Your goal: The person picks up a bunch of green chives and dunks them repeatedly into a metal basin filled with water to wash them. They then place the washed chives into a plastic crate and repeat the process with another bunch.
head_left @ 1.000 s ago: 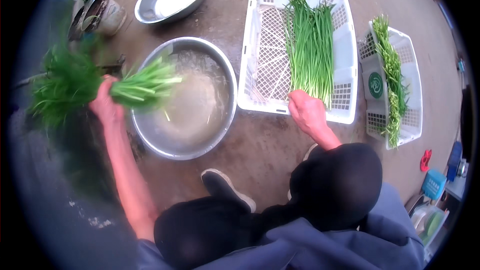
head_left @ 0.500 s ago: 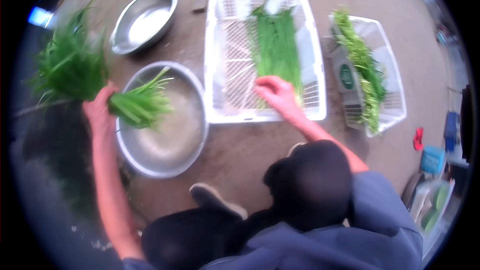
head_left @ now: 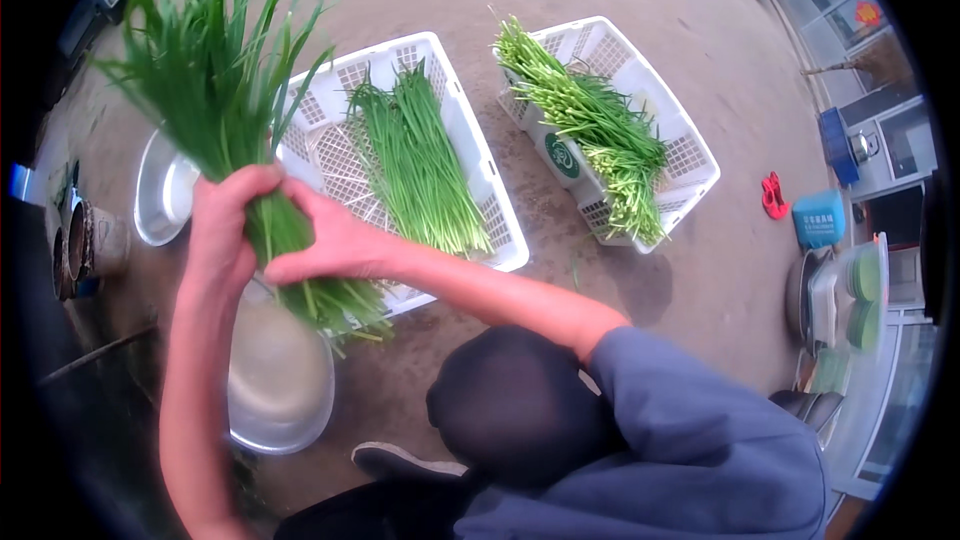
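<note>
A large bunch of garlic chives (head_left: 215, 100) is held up at the left, its long leaves fanning upward and its cut ends pointing down to the right. My left hand (head_left: 220, 230) grips it from the left side. My right hand (head_left: 335, 238) clasps the same bunch from the right, thumb below and fingers partly hidden behind the stalks. Beneath the cut ends is a metal basin (head_left: 285, 380) of cloudy water. Behind my right forearm, a white plastic basket (head_left: 512, 245) holds a flat layer of garlic chives (head_left: 420, 160) along its right half.
A second white basket (head_left: 695, 165) with bundled green stalks (head_left: 575, 105) stands further right. Another metal basin (head_left: 160, 190) sits at the left, near rusty buckets (head_left: 95, 240). Red shoes (head_left: 773, 197), a blue container (head_left: 820, 218) and shelving line the right edge.
My right hand has left the basket and closed on the bunch beside my left hand. The bunch has come up off the basin and turned leaves-upward. The view has shifted too.
</note>
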Motion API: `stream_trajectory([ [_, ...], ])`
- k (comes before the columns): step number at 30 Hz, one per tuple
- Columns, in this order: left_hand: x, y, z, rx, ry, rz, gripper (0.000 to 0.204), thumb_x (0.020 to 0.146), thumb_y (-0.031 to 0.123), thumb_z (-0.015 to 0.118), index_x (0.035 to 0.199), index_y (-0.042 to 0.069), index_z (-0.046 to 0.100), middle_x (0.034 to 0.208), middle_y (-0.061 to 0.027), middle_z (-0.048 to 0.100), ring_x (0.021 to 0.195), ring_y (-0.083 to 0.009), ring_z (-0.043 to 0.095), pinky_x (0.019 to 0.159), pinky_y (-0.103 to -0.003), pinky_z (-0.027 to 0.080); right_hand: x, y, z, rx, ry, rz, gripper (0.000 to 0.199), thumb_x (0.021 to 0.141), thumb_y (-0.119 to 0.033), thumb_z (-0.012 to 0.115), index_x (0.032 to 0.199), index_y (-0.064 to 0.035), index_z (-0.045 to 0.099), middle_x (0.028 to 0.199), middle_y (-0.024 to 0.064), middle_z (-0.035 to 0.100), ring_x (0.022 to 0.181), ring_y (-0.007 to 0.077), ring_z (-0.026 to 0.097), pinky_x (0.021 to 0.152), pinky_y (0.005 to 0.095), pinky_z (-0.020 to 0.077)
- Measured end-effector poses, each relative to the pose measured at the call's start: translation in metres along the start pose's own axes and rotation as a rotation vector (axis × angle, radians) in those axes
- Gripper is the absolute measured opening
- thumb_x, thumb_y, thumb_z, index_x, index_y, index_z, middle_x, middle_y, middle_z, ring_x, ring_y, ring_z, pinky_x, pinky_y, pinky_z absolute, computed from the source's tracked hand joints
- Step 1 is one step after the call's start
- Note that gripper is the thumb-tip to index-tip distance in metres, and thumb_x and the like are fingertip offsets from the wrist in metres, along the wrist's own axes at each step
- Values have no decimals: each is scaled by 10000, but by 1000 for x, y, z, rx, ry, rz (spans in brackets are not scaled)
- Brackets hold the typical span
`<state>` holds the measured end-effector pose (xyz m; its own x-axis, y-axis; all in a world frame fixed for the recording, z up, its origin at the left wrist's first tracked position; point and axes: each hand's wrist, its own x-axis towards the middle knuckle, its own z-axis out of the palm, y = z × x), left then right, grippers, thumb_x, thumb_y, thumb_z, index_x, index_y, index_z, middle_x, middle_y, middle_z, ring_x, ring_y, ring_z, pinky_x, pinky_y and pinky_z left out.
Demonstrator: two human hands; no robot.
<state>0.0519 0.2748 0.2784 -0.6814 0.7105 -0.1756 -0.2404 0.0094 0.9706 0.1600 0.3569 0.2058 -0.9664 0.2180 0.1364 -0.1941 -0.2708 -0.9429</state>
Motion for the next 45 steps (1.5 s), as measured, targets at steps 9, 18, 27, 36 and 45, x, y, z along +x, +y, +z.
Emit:
stream_trajectory([
  [9, 44, -14, 72, 736, -290, 66, 590, 745, 359, 716, 1172, -9, 544, 962, -75, 630, 857, -157, 588, 781, -279, 468, -27, 12, -41, 534, 208, 176, 471, 750, -57, 705, 1162, 10, 486, 1006, 127, 613, 909, 240, 642, 802, 362, 555],
  [18, 35, -7, 62, 495, -385, 192, 627, 872, 326, 665, 1359, 6, 432, 1114, -112, 643, 1056, -169, 566, 952, -314, 411, -92, -35, -132, 499, 438, 132, 578, 738, -196, 717, 1238, -20, 487, 992, 139, 622, 890, 232, 641, 834, 389, 553],
  [27, 58, -73, -33, 559, -118, 100, 339, 883, 196, 575, 1152, -10, 580, 892, -53, 670, 829, -107, 625, 722, -249, 475, -213, -131, -242, 399, 770, 66, 595, 762, -243, 703, 1260, 5, 493, 975, 125, 640, 877, 238, 642, 794, 389, 562],
  [36, 49, -135, -48, 583, -176, -131, 319, 817, 130, 587, 1092, -33, 597, 867, -88, 678, 808, -138, 631, 686, -270, 474, -316, -128, -309, 433, 1236, 389, 341, 801, -208, 680, 1052, -2, 576, 953, 150, 649, 833, 276, 653, 776, 451, 563],
  [45, 38, -148, -52, 632, -233, -182, 271, 808, 127, 612, 1031, -27, 605, 820, -70, 656, 739, -126, 595, 662, -263, 466, -296, -90, -332, 345, 1295, 639, 279, 920, -161, 563, 1130, 22, 548, 1043, 169, 650, 911, 293, 667, 821, 453, 572],
])
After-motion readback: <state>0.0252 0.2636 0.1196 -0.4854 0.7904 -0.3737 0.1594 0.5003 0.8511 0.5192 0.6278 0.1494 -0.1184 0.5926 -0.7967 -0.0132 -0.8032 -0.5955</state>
